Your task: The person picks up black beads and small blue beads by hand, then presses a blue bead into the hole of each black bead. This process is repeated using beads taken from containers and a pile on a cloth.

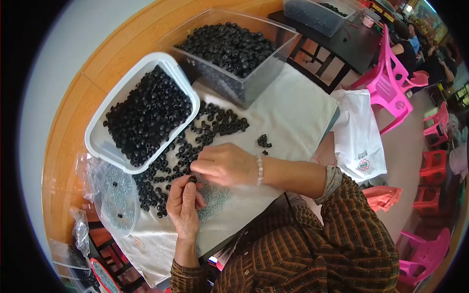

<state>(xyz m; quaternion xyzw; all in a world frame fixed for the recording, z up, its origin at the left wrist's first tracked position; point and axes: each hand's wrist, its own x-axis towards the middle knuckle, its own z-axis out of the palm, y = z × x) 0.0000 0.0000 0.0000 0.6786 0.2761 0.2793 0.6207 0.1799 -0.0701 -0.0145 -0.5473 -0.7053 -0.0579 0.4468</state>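
My left hand point(183, 209) pinches a small black hollow bead-like piece point(192, 179) between thumb and fingers, its opening turned up. Just above it, my right hand point(222, 165) has its fingers drawn together, slightly blurred; whatever they hold is hidden. Loose black pieces point(152, 188) of the same kind are spread on the white cloth point(288, 112) around both hands. Tiny clear bits point(215, 199) lie in a patch on the cloth beside my left hand. More fill a shallow clear tray point(116, 178) at the left, with a few black pieces on top.
A white-rimmed tub point(93, 132) of black pieces stands beyond my left hand. Behind it is a large clear bin point(229, 88), heaped with more. A small black cluster point(264, 141) lies right of centre. A white bag point(359, 136) hangs at the right edge, near pink chairs point(391, 93).
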